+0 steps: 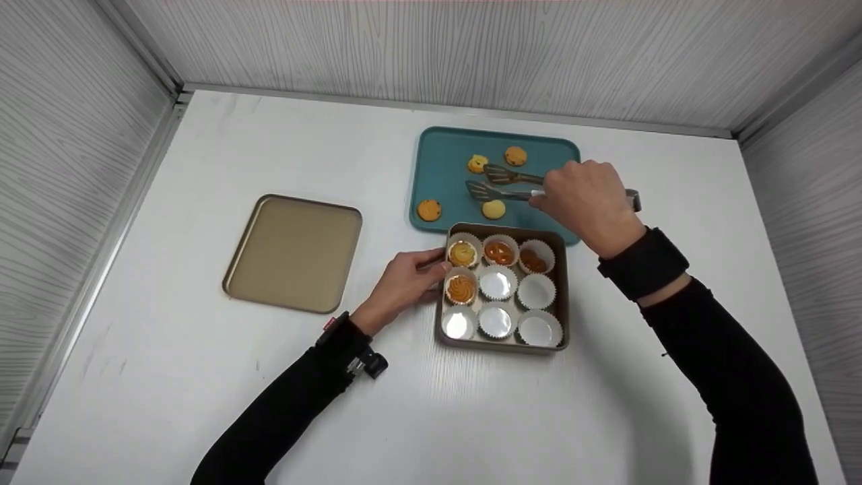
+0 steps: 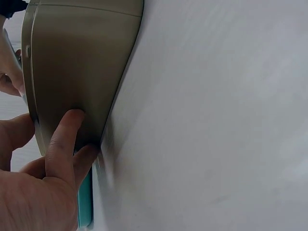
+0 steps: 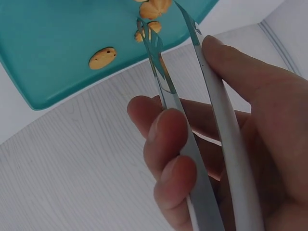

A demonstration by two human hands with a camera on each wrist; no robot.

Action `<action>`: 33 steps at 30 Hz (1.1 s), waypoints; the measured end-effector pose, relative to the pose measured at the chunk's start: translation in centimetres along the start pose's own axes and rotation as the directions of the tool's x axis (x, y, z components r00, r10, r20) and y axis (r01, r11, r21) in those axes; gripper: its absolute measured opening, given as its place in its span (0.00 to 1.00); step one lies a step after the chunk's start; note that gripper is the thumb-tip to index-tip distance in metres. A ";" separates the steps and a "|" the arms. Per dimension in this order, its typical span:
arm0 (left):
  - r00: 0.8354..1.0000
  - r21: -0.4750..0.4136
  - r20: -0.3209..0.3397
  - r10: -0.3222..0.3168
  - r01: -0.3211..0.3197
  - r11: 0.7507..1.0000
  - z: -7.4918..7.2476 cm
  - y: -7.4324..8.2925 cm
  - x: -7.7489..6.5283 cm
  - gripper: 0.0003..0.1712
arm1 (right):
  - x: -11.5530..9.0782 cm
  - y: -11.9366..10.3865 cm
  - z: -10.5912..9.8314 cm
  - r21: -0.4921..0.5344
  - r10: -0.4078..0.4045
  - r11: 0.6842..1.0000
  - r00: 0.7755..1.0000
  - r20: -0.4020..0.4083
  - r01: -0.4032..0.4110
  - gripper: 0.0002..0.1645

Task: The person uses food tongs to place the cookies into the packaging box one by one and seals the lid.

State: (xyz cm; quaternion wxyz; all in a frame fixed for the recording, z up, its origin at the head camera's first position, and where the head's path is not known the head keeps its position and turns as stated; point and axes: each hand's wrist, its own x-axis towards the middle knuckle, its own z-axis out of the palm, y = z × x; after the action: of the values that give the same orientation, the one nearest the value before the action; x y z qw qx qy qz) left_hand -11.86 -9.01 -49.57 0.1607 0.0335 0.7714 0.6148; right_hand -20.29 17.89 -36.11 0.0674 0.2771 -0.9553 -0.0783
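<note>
Left hand (image 1: 405,284): fingers relaxed against a square, gold-toned metal box (image 1: 561,296) of white, fluted paper cups (image 1: 537,292), at the near edge of a rectangular teal tray (image 1: 441,172). Right hand (image 1: 591,207): fingers gripping silver metal tongs (image 3: 230,139), tips parted above the tray, among four roundish golden biscuits (image 1: 429,210).

I can't read any words or numbers here. A small red tag (image 1: 329,324) sits by the black band (image 1: 342,337) on the left wrist, but it is too tiny and blurry to tell if it has letters. No letters, brand or sign can be read on the tin (image 1: 498,345), the tongs (image 1: 508,195), the blue-green tray (image 1: 438,168) or the flat lid (image 1: 293,254).
</note>
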 end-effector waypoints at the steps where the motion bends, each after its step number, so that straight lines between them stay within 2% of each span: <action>1: 1.000 0.002 -0.001 0.003 -0.003 1.000 0.0 0.0 0.0 0.28 | -0.1 0.0 0.1 0.000 -0.001 1.000 1.000 -0.005 0.001 0.43; 10: 1.000 -0.012 0.000 0.020 -0.020 1.000 0.1 -0.3 0.1 0.29 | -0.7 0.8 1.1 -0.001 -0.002 1.000 0.998 -0.069 0.002 0.42; 23: 1.000 -0.011 -0.004 0.005 -0.005 1.000 0.0 -0.1 0.0 0.29 | -1.4 2.2 1.3 0.073 0.066 0.995 0.998 0.021 -0.068 0.32; 33: 1.000 0.005 -0.008 0.008 -0.008 1.000 0.1 -0.2 0.1 0.29 | -2.7 3.0 2.8 0.149 0.077 0.986 0.997 -0.021 -0.073 0.25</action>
State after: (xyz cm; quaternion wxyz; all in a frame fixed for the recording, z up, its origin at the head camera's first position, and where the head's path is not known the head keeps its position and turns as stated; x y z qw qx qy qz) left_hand -11.92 -8.94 -49.76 0.1549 0.0347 0.7734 0.6137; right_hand -20.05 22.23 -38.55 0.0621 0.2461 -0.9673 -0.0007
